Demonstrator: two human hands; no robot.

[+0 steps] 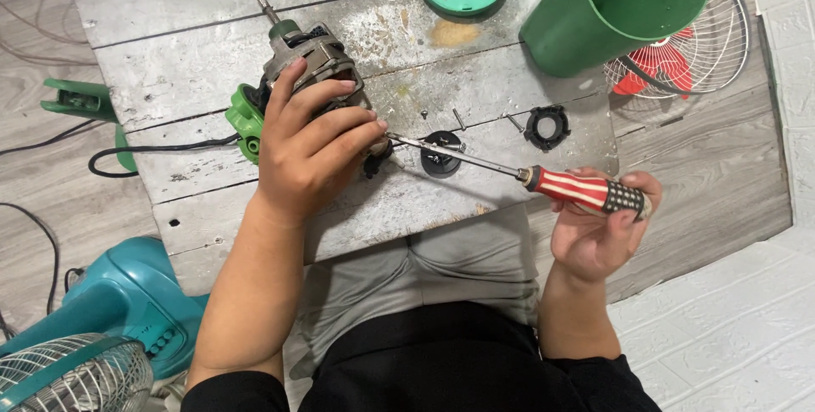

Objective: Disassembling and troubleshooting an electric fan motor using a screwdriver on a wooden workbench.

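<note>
Left hand [310, 153]: clamped over a fan motor [310, 60] on the worn wooden board [170, 64], centre-left. Right hand [598, 225]: closed on a screwdriver [586, 191] with red striped handle, tip at the motor's right side. Hands well apart. Black ring [546, 128], green housing [615, 5], far right.

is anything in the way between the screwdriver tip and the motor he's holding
Nothing visible blocks it. The screwdriver in the right hand runs clear above the bench to the fan motor, its tip ending by the left hand fingertips. The black round part lies under the shaft.
</note>
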